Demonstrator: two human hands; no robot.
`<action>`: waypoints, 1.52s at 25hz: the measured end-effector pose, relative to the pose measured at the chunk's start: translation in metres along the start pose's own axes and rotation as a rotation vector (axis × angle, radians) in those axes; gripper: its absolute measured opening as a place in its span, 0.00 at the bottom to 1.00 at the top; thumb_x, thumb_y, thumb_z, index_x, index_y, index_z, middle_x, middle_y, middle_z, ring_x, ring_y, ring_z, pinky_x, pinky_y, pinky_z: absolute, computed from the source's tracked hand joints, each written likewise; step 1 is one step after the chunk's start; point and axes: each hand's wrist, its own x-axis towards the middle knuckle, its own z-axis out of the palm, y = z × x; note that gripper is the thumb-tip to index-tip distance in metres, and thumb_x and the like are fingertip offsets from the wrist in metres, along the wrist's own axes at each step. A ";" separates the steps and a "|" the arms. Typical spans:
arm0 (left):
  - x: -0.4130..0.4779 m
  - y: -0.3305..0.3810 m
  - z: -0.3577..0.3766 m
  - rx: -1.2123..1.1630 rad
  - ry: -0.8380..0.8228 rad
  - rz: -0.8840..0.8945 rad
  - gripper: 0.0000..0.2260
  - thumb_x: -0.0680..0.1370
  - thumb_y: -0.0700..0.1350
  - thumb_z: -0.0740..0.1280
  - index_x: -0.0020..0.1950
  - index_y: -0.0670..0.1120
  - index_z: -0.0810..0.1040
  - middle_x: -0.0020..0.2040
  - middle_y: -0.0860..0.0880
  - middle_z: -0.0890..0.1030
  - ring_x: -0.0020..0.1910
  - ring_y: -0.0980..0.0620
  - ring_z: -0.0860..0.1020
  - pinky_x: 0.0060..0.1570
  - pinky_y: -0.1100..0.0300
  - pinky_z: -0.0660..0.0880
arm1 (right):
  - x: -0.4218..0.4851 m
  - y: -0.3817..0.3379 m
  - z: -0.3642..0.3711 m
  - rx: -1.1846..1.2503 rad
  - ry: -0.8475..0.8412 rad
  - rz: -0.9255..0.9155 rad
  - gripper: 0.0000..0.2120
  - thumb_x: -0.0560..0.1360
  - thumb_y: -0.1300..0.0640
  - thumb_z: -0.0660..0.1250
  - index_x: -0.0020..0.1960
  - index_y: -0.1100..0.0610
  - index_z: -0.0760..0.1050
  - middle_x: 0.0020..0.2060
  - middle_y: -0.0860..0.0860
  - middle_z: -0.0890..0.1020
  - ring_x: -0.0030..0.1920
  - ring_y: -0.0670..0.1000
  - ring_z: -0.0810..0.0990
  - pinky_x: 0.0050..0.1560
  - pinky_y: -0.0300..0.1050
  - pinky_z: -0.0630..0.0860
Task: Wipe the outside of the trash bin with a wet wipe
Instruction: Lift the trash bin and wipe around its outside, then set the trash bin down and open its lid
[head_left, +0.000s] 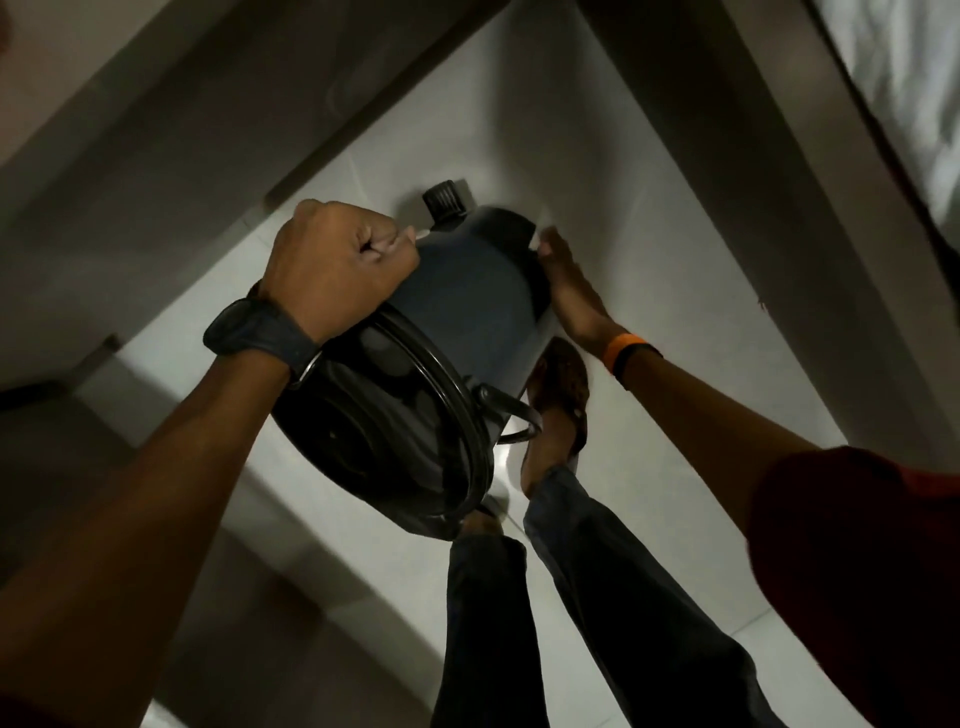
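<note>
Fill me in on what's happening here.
A person is holding a dark trash bin tipped on its side above the tiled floor. The left hand is fisted against its outside with a bit of white wet wipe showing. The right hand supports the far side near the base.

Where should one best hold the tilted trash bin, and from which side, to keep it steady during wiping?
Probably by the body of the trash bin, from the left side, as the left hand does now. The bin is tilted with its lid toward the person, so the smooth rounded wall gives the firmest hold. That leaves the far side free for the right hand, which seems to press a white wipe there.
</note>
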 end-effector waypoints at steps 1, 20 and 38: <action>0.002 0.007 -0.001 0.028 -0.018 0.013 0.25 0.79 0.46 0.66 0.26 0.47 0.57 0.23 0.49 0.59 0.24 0.48 0.60 0.30 0.62 0.60 | -0.011 0.003 0.005 0.070 -0.023 -0.034 0.28 0.85 0.36 0.46 0.84 0.41 0.50 0.84 0.44 0.54 0.85 0.50 0.50 0.85 0.59 0.48; -0.132 0.025 0.093 0.740 -0.155 0.207 0.52 0.68 0.60 0.73 0.83 0.49 0.46 0.83 0.40 0.47 0.83 0.41 0.47 0.74 0.25 0.47 | -0.052 0.056 0.051 0.632 0.062 0.351 0.11 0.83 0.61 0.64 0.44 0.56 0.81 0.36 0.52 0.86 0.41 0.54 0.85 0.38 0.44 0.84; -0.168 0.003 0.052 0.711 -0.128 0.279 0.45 0.76 0.66 0.61 0.82 0.42 0.47 0.84 0.42 0.48 0.83 0.42 0.48 0.77 0.31 0.52 | -0.144 0.077 0.002 -0.063 0.094 0.184 0.10 0.78 0.70 0.67 0.53 0.61 0.84 0.55 0.63 0.85 0.59 0.67 0.84 0.63 0.64 0.81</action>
